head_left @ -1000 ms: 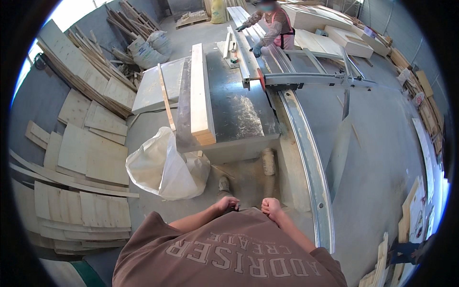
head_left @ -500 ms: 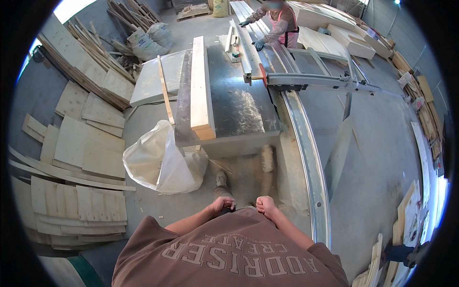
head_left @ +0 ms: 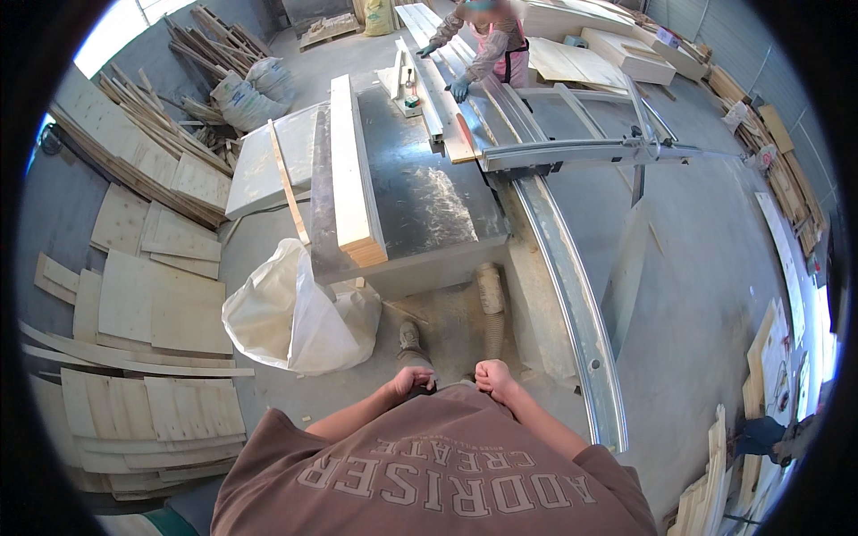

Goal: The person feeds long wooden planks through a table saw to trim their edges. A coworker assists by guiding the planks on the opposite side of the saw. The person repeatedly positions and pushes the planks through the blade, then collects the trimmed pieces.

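Observation:
In front of my waist, my left hand (head_left: 412, 380) is closed with curled fingers; a small dark patch shows beside it, and what it holds, if anything, is hidden. My right hand (head_left: 494, 380) makes a fist close by, its inside out of sight. Neither hand touches the saw table (head_left: 420, 214) ahead. On that table lies a stack of long pale wood strips (head_left: 355, 170). At the far end a co-worker (head_left: 496, 45) in dark gloves and a pink apron has both hands over a long board (head_left: 460, 147), whose near end sticks out toward me.
A white woven sack (head_left: 299, 308) stands open at the table's near left corner. A ribbed hose (head_left: 492, 308) runs down under the table. Along its right side extends a metal rail (head_left: 572, 304), crossed by a metal beam (head_left: 572, 154). Plywood sheets (head_left: 161, 304) lean at the left.
The board's near end has come toward me past the metal beam. The co-worker is still bent over it. My view has shifted slightly; both my hands stay closed at my waist.

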Demonstrator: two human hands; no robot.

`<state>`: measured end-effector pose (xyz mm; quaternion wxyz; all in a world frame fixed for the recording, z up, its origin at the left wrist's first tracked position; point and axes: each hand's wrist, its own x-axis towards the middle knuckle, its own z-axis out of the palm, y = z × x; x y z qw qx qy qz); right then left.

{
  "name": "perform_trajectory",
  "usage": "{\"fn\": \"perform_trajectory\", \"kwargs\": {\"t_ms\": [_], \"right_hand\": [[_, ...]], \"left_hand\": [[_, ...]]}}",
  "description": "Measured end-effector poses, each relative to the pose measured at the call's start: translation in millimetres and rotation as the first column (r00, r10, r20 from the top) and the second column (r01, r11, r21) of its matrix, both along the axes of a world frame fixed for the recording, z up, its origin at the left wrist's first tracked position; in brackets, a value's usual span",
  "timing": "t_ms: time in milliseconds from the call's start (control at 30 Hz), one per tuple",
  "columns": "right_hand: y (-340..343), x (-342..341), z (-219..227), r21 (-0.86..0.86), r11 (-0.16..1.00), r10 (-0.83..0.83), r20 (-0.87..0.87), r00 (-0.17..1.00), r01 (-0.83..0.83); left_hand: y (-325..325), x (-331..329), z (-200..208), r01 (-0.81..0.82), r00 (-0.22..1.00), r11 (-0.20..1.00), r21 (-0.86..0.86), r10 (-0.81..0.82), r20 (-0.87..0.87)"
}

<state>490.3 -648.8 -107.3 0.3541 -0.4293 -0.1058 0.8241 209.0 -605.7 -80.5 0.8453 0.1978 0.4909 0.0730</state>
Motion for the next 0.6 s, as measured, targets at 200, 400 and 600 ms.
{"fn": "perform_trajectory", "kwargs": {"t_ms": [200,400,600], "right_hand": [[0,-1,4,0.01,1.0,0.019,0.005,1.0,-0.019],[5,-2,3,0.008,0.997,0.074,0.014,0.997,-0.074],[22,-5,4,0.039,0.993,0.112,0.052,0.992,-0.114]], "left_hand": [[-1,1,15,0.008,1.0,1.0,-0.012,-0.008,-0.012],[2,-2,18,-0.021,0.999,0.997,-0.076,0.024,0.033],[2,-10,-2,-0.079,0.997,0.996,-0.038,0.079,-0.002]]}}
